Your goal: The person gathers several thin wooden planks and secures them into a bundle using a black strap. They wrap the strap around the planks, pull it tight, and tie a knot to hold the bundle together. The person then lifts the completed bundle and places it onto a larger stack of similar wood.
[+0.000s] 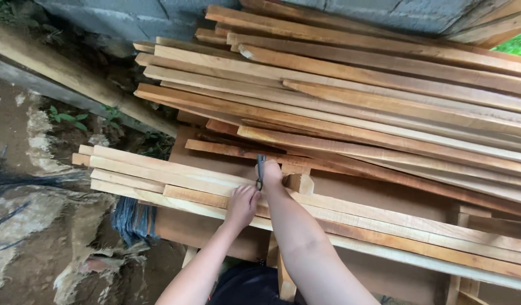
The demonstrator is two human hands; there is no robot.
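Far left of the frame there's bare dirt, a few weeds, and a dark bundle of cords hanging under the bench edge. Moving in, a low stack of slats runs from centre left down to the lower right, resting on a flat board. Now the hands, lower centre: the left hand is pressed flat on the slats, fingers close together, steadying them. Just beside it, the right hand is closed round a small dark tool, upright, its tip down on the top slat — pencil or nail, I can't tell. No marks or cuts show on the wood, so the work looks barely begun, in my judgement. Upper right, a big loose pile of planks leans against a grey block wall, all apparently untouched.
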